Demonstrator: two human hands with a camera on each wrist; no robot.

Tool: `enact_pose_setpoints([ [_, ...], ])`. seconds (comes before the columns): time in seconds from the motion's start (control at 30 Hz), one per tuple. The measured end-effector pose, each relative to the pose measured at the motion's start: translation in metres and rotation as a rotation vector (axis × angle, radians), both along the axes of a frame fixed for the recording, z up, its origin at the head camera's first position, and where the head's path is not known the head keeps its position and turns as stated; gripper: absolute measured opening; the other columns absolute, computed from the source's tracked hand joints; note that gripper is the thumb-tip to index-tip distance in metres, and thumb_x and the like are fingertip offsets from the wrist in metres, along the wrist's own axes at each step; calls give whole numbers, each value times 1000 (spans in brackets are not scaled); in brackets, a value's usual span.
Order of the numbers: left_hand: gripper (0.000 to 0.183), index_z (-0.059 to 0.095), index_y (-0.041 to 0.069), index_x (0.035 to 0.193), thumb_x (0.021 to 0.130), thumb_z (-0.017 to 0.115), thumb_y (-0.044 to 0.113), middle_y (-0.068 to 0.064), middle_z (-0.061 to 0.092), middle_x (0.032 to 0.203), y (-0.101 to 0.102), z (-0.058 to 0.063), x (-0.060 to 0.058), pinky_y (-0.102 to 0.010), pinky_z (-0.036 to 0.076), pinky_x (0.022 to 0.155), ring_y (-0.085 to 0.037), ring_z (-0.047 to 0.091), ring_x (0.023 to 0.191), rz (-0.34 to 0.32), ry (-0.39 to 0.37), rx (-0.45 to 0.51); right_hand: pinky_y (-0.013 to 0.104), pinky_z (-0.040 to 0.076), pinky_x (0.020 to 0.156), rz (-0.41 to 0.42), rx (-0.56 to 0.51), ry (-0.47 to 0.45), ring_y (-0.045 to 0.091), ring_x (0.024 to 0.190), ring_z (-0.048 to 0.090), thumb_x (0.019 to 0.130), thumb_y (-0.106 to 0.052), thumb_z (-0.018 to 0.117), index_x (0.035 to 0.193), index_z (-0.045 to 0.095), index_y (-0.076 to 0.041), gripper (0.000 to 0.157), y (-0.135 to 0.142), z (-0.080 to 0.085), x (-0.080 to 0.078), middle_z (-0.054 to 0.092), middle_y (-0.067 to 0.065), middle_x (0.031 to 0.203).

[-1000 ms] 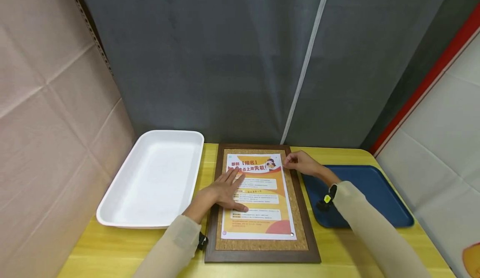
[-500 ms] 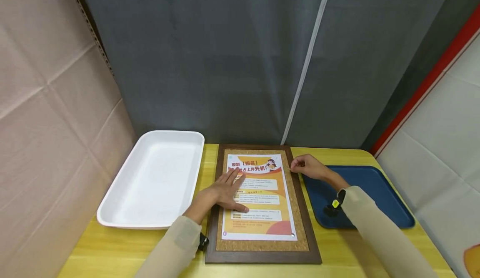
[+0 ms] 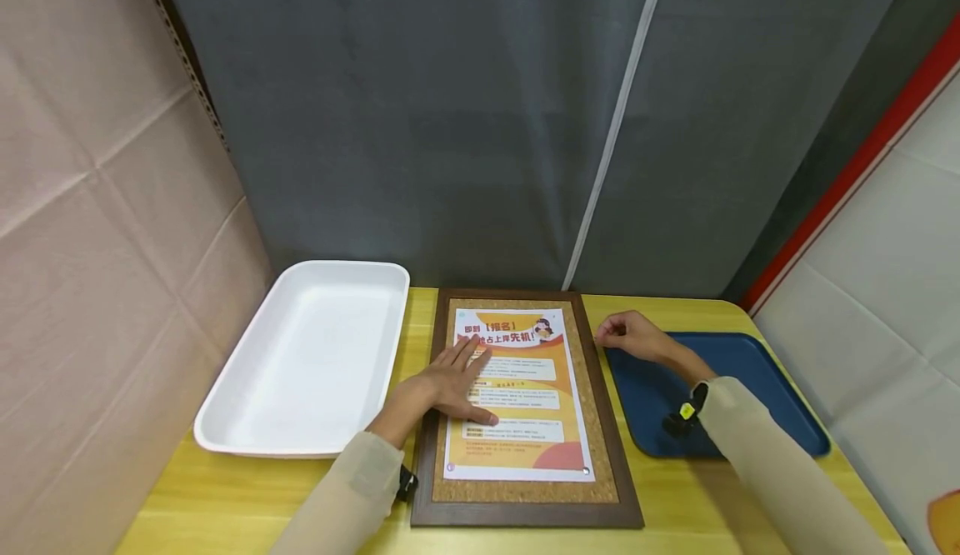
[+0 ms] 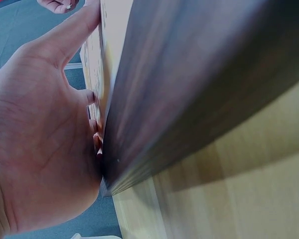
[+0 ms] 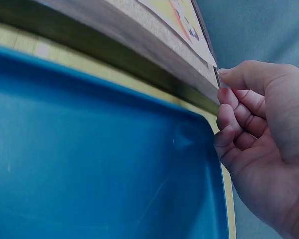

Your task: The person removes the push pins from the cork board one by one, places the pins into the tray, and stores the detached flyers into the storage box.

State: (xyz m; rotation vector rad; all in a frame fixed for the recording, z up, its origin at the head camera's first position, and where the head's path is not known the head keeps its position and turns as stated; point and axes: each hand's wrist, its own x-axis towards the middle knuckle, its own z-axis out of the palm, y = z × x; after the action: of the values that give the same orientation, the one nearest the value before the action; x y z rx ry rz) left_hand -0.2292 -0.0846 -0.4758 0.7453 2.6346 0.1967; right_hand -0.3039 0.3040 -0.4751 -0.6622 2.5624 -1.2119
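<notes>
In the head view, a yellow-and-white printed poster [image 3: 517,430] lies on a corkboard [image 3: 525,492] with a dark wooden frame. A small shiny pin [image 3: 586,471] shows at the poster's lower right corner. My left hand [image 3: 447,382] rests on the poster's left side, palm down, fingers spread. My right hand [image 3: 637,338] is beside the frame's upper right edge, over the near side of the blue tray [image 3: 765,397]. Its thumb and forefinger come together while the other fingers curl, as the right wrist view shows; I cannot tell whether something tiny is pinched there.
A white tray [image 3: 311,355] stands to the left of the board on the yellow wooden table [image 3: 240,497]. A dark grey curtain [image 3: 420,122] hangs right behind the table, and pale walls close in both sides. A black camera strap circles each wrist.
My right hand has moved right from the poster's upper right edge, across the frame, to beside the board. The left hand, poster and trays have stayed in place.
</notes>
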Motion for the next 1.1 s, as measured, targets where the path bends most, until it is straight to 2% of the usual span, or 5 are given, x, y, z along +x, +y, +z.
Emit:
enact_pose_setpoints([
  [0.17, 120, 8, 16, 172, 88, 67, 77, -13, -4, 179, -1, 0, -1, -49, 6, 133, -33, -5, 165, 1, 5, -3, 21, 55, 77, -3, 0, -2, 19, 89, 66, 103, 2, 63, 102, 71, 10, 12, 8, -2, 0, 73, 22, 99],
  [0.4, 119, 8, 16, 172, 88, 66, 77, -13, -4, 179, -2, -1, 0, -50, 7, 133, -33, -4, 165, 3, 7, -6, 20, 56, 82, -16, -6, -20, 22, 95, 69, 104, 1, 63, 105, 72, 9, 13, 16, -2, 1, 74, 23, 105],
  [0.67, 119, 7, 15, 172, 89, 66, 77, -14, -5, 179, -3, -1, -1, -50, 7, 133, -33, -4, 165, 7, 5, -5, 22, 56, 80, -36, 10, -11, 16, 92, 67, 104, 1, 62, 103, 72, 9, 13, 29, -3, 1, 73, 19, 103],
  [0.97, 118, 8, 15, 172, 89, 65, 77, -14, -4, 179, -3, 0, -1, -50, 6, 133, -33, -4, 165, 7, 8, -9, 34, 59, 81, -51, 40, -27, 24, 92, 67, 104, 2, 61, 102, 72, 9, 13, 36, -3, 0, 73, 20, 101],
  [1.1, 119, 8, 16, 172, 89, 66, 77, -13, -4, 179, -3, -2, -2, -49, 6, 133, -32, -4, 165, 14, 4, -5, 29, 58, 78, -51, 61, -23, 22, 91, 67, 104, 2, 61, 102, 71, 9, 13, 38, -5, -1, 73, 19, 100],
])
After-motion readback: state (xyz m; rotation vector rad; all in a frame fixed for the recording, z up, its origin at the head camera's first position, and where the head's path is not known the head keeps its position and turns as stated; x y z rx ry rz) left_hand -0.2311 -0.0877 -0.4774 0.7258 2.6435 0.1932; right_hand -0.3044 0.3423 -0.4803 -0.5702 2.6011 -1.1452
